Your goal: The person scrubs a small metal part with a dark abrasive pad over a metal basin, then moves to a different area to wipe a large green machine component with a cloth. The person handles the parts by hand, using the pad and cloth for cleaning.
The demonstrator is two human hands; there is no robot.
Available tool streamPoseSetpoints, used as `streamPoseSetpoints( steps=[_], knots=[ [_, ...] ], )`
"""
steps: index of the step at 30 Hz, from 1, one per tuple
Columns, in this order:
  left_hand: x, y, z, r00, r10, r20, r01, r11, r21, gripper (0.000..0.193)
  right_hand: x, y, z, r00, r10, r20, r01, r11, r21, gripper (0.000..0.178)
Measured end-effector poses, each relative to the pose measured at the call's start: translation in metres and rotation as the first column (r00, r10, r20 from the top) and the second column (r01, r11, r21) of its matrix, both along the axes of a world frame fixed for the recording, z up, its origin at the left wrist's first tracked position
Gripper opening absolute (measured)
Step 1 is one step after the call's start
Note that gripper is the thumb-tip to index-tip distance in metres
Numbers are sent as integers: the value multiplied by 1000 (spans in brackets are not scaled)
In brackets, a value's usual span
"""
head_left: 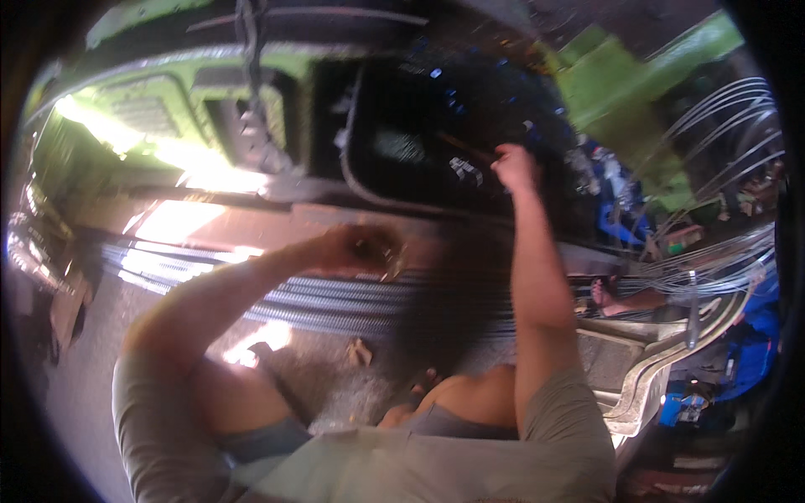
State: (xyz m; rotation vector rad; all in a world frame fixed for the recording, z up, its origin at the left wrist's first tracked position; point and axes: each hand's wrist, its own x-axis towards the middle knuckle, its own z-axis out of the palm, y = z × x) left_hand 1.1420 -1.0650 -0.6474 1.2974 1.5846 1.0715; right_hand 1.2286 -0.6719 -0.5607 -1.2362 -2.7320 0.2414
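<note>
My right hand is stretched forward, its fingers closed on a thin brown stick that points left over a dark, glossy panel with a rounded edge. Small bright and bluish glints lie on that dark surface, too blurred to name. Nearer to me and further left, my left hand is curled around something shiny and partly see-through; blur hides what it is. This hand is above a brown ledge at the panel's near side.
Ribbed metal rods run across the ground before my knees. A worn whitish plastic chair stands at the right, below loops of wire. Green metalwork rises beyond. Another person's bare foot shows at the right.
</note>
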Motion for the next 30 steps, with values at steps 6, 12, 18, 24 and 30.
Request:
streamPoseSetpoints(
  steps=[6,12,18,24,30],
  knots=[
    [17,9,68,898,144,416,-115,989,-95,57,9,27,17,937,83,-338,-140,979,-149,38],
    [28,30,100,753,139,643,-204,979,27,55,8,41,20,878,179,-445,-263,955,-134,38],
    [0,68,127,865,229,448,-346,916,201,51,16,35,29,910,141,-389,-224,958,-176,35],
    [-58,114,112,786,540,-302,-537,837,101,75,12,4,20,762,345,-548,-564,769,-301,53],
    [-58,112,126,740,509,-439,-617,774,-142,75,-7,-86,35,566,415,-712,-789,521,-324,80]
  ],
)
